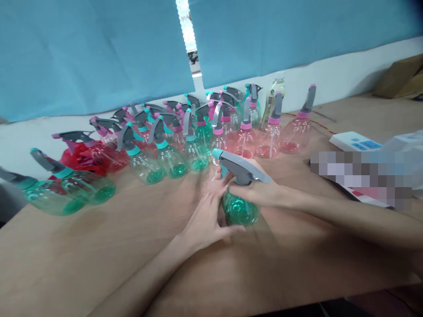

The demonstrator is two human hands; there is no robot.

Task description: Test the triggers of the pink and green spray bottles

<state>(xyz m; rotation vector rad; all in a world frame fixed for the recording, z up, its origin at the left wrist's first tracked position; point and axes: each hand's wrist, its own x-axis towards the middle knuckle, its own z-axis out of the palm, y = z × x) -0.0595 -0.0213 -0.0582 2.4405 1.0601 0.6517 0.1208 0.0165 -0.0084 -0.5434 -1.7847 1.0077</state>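
In the middle of the table stands a green spray bottle (241, 209) with a grey and turquoise trigger head (243, 166). My right hand (253, 189) is wrapped round its neck, just under the head. Lower down, my left hand (205, 218) cups the body from the left, its thumb stretched along the near side; some of its fingertips are hidden. Close behind are more green spray bottles (172, 160) with turquoise collars. Pink spray bottles (246, 141) with pink collars stand beyond my hands.
Several spray bottles crowd the back and left, near a red plastic bag (81, 158). A labelled clear bottle (272, 101) stands by the wall. A white device with blue buttons (357, 143) lies at right, with a cardboard box (399, 77) behind. The table's front edge (330, 297) shows below.
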